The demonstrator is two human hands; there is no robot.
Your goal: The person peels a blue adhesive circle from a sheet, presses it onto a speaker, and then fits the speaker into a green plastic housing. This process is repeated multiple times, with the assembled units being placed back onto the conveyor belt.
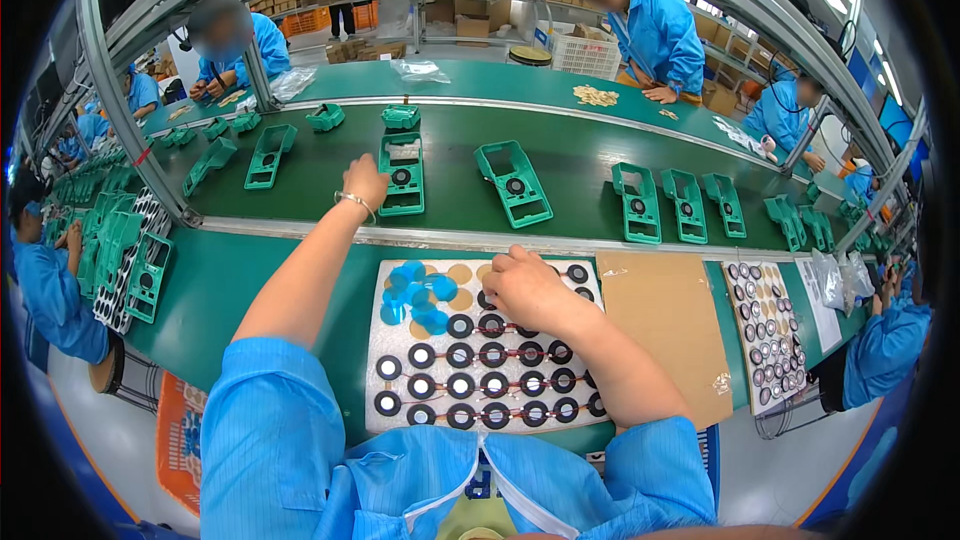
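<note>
My left hand reaches over the green conveyor with its fingers curled against the left edge of a green plastic housing. That housing holds a round black speaker. Over the foam tray in front of me, my right hand is bent downward, its fingers closed at a small round speaker that they mostly cover. Rows of black speakers joined by thin red wires fill much of the tray, several with white centres. Loose blue film discs lie at its upper left, beside bare tan round spots.
More green housings lie along the conveyor to both sides. A cardboard sheet is right of the tray, then another speaker board. Metal frame posts rise at the sides. Co-workers in blue sit across and beside.
</note>
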